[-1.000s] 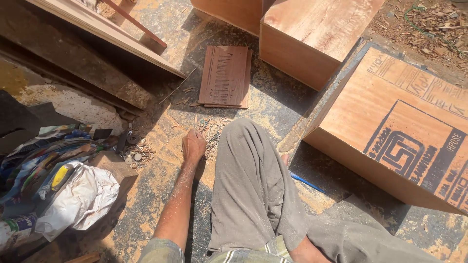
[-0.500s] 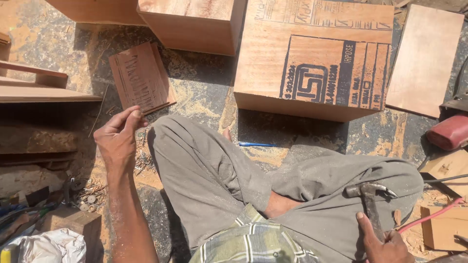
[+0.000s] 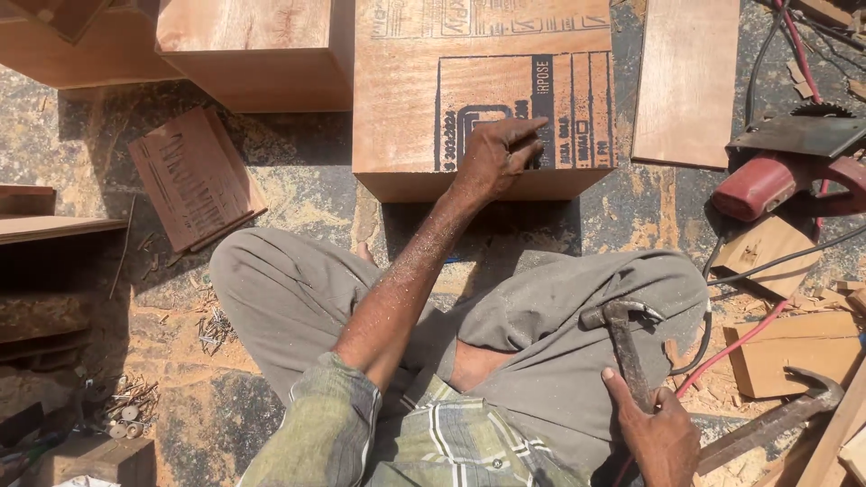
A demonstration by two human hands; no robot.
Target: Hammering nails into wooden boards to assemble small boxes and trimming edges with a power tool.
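Note:
I sit cross-legged on a sawdust-covered stone floor. My left hand (image 3: 498, 153) reaches forward and rests on the top of a plywood box (image 3: 406, 108) with black print, near its front edge. The fingers are partly curled, and whether they pinch anything is hidden. My right hand (image 3: 663, 433) grips the handle of a claw hammer (image 3: 625, 352), whose head lies on my right knee.
More plywood boxes (image 3: 253, 54) stand at the far left, and a flat plywood panel (image 3: 687, 81) lies to the right. A red circular saw (image 3: 776, 185) with cables, a second hammer (image 3: 780, 417) and wood offcuts (image 3: 794, 352) crowd the right. A small dark board (image 3: 194, 176) and loose nails (image 3: 214, 329) lie at the left.
My left hand rose from the floor by the nails and moved right onto the printed box. The view swung right, bringing my right hand and the hammer into sight.

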